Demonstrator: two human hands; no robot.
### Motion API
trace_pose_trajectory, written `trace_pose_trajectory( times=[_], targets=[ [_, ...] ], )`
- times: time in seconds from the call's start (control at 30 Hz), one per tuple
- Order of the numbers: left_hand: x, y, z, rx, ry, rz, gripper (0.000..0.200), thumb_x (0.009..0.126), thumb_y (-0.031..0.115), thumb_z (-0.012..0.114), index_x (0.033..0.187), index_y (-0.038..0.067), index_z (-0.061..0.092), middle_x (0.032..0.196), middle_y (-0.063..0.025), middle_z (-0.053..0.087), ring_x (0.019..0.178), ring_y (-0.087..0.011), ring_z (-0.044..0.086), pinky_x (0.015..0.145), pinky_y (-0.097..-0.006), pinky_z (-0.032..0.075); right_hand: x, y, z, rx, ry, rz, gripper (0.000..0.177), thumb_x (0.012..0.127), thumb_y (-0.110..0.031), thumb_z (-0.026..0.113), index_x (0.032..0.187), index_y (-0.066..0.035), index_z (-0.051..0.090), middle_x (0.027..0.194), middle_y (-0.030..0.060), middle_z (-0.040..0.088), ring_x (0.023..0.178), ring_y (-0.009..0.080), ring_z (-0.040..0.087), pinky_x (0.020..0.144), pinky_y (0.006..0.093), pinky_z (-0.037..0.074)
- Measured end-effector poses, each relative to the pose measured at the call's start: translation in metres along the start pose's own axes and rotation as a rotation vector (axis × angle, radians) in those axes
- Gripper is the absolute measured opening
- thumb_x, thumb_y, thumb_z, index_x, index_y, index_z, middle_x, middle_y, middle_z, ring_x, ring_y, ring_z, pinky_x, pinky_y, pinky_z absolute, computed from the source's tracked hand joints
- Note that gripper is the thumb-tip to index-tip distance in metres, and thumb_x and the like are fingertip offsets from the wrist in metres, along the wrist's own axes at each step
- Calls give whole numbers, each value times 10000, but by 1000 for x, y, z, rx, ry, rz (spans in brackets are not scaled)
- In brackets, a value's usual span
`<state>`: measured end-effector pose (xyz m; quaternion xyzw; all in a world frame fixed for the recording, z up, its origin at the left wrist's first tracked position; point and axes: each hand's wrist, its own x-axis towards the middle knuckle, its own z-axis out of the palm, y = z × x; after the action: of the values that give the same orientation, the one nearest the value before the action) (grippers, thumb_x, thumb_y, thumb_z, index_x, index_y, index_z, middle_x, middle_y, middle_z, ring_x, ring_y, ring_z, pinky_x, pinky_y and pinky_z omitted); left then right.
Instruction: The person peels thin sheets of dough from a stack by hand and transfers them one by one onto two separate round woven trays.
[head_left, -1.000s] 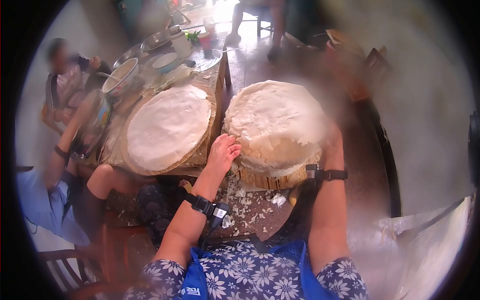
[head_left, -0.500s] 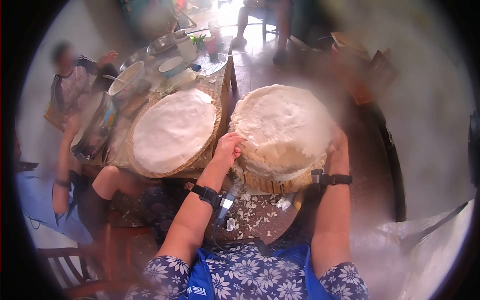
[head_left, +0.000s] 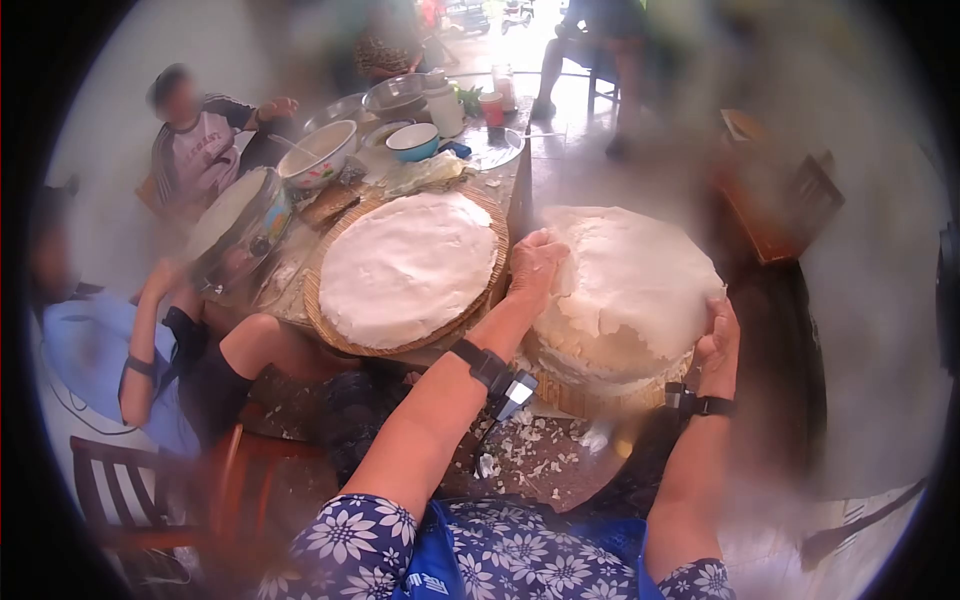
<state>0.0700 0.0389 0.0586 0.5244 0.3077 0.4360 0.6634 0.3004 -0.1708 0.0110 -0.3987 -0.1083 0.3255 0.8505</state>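
A tall stack of thin white round sheets (head_left: 625, 290) sits on a woven round tray (head_left: 590, 398) in front of me. My left hand (head_left: 541, 262) is at the stack's upper left edge, fingers bent together on the rim of the top sheet. At the right edge, my right hand (head_left: 718, 335) has its fingers curled against the side of the sheets. The top sheet looks wrinkled, with a ragged front edge showing darker layers below. To the left, another white round sheet (head_left: 410, 270) lies on a second woven tray (head_left: 312, 290).
Behind the left tray stand a blue bowl (head_left: 413, 146), a flowered basin (head_left: 325, 165), metal bowls and a white jug (head_left: 445, 110). A person (head_left: 205, 150) sits at the far left; another person's arm (head_left: 145, 325) is nearer. White scraps (head_left: 530, 450) lie below the stack.
The view has shifted, so the trays appear further right and lower. My left hand has moved up along the stack's left edge, and the top sheet's front edge looks more ragged.
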Motion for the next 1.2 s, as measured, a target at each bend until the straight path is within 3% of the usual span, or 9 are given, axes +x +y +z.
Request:
trace_pose_trajectory(
  times=[0.1,0.27,0.43,0.57,0.7,0.8,0.9,1.13,1.2],
  targets=[
    [10,32,8,48,-32,43,95,723,63,649,712,70,555,672,4,544,580,-95,496,545,-246,428,-5,-5,12,41,-17,-1,347,810,-3,500,1156,-16,512,1139,107,578,1057,256,554,937,392,450],
    [4,92,-8,-200,-99,63,97,708,74,652,738,69,560,681,0,549,604,-96,511,572,-243,447,-34,-8,66,120,-240,-40,400,832,-19,482,1231,-17,455,1197,112,548,1094,242,534,974,369,421],
    [-6,141,-103,-195,-59,209,94,732,35,630,795,66,567,770,-18,599,677,-88,551,635,-210,446,-56,21,137,57,-331,-12,361,872,-50,474,1232,-21,455,1178,109,563,1073,222,553,922,361,458],
    [-33,172,-181,-214,23,349,83,771,3,596,803,73,565,838,-17,613,795,-87,574,751,-217,455,-77,54,203,-18,-443,107,278,896,-95,477,1167,-35,497,1060,76,612,927,179,617,784,354,524],
    [-30,158,-263,-199,250,401,66,773,29,605,796,76,564,789,-17,592,728,-103,553,687,-242,453,-83,107,249,-123,-438,220,269,895,-104,490,1160,-61,506,1010,55,619,844,152,629,698,317,542],
    [-29,128,-322,-121,343,258,60,776,40,605,812,70,568,788,-14,586,724,-112,547,700,-248,449,-79,156,258,-163,-437,316,249,884,-117,498,1128,-81,524,965,32,615,787,128,612,651,294,538],
    [-32,112,-336,-95,520,151,94,770,46,613,851,81,581,776,-3,574,717,-99,533,668,-232,435,-82,183,260,-321,-399,361,232,867,-118,495,1090,-69,537,918,40,615,737,128,608,575,285,529],
    [-10,59,-376,-80,591,166,92,759,47,597,849,49,578,759,-12,562,683,-112,517,647,-243,431,-78,181,266,-738,-356,321,107,819,-103,526,884,-26,563,719,70,602,483,139,559,388,264,465],
    [-8,53,-379,-70,578,202,83,765,42,585,844,29,566,758,-25,563,659,-117,521,628,-257,444,-78,182,266,-791,-336,264,88,814,-90,536,879,-34,553,708,50,580,491,128,550,381,254,449]
  ],
)
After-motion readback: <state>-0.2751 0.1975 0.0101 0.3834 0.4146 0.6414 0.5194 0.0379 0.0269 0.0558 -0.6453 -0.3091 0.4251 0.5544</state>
